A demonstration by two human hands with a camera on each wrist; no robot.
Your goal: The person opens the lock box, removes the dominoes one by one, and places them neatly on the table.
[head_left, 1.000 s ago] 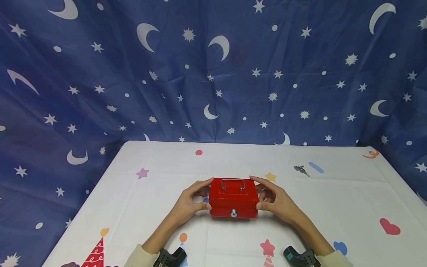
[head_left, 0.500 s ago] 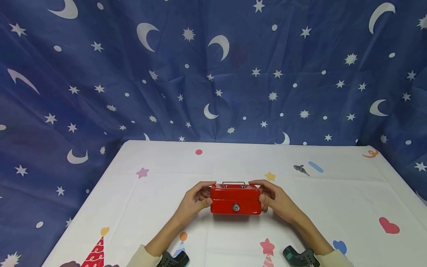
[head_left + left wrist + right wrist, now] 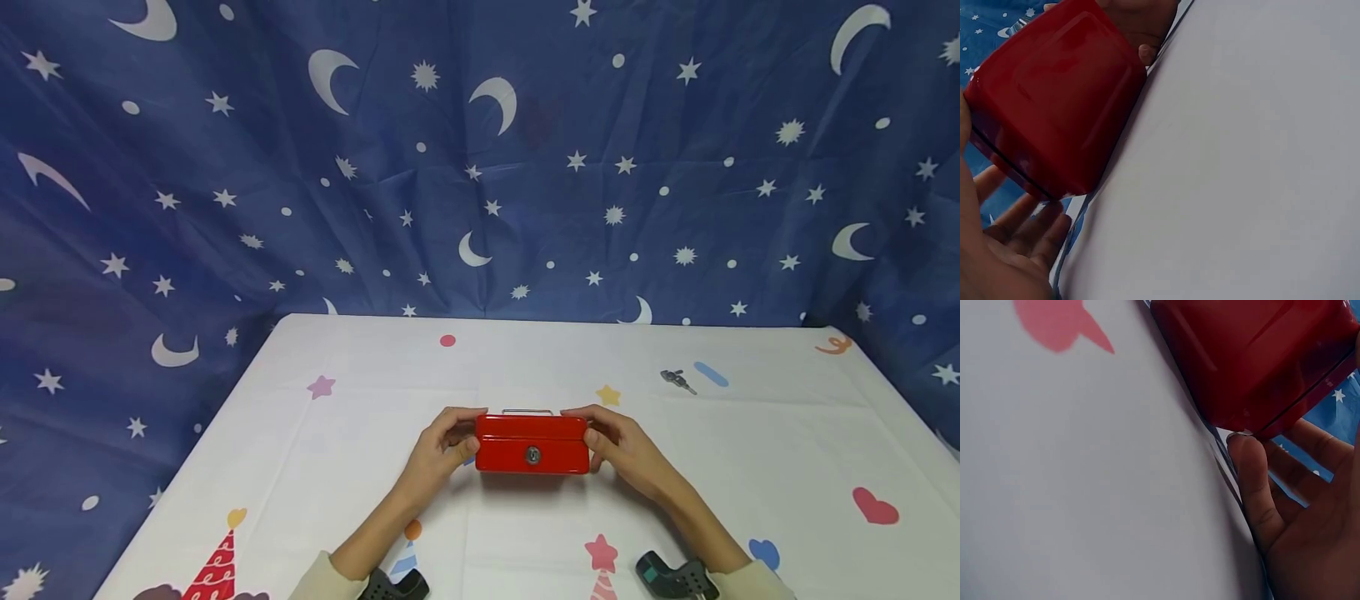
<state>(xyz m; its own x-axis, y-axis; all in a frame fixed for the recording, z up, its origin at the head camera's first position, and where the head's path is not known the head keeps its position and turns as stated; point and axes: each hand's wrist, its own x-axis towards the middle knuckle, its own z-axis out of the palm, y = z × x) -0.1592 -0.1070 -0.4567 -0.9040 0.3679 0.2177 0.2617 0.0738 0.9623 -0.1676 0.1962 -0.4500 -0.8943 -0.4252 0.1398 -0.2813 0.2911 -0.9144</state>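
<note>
The left hand (image 3: 431, 454) is gripping one end of the box (image 3: 510, 442), which is spanning between the hands, its long axis running across, neither hand nearer; the right hand (image 3: 628, 450) is gripping the other end.

Glossy red box (image 3: 532, 431) on a matt white surface (image 3: 750, 450)
The red box is smooth, its coat hard and shiny; the handle (image 3: 527, 411) is bare metal wire, the lock (image 3: 532, 455) silvery metal. The drape (image 3: 540, 192) is creased cloth with a faint sheen. The keys (image 3: 678, 382), small in view, seem to be dull metal.
</note>
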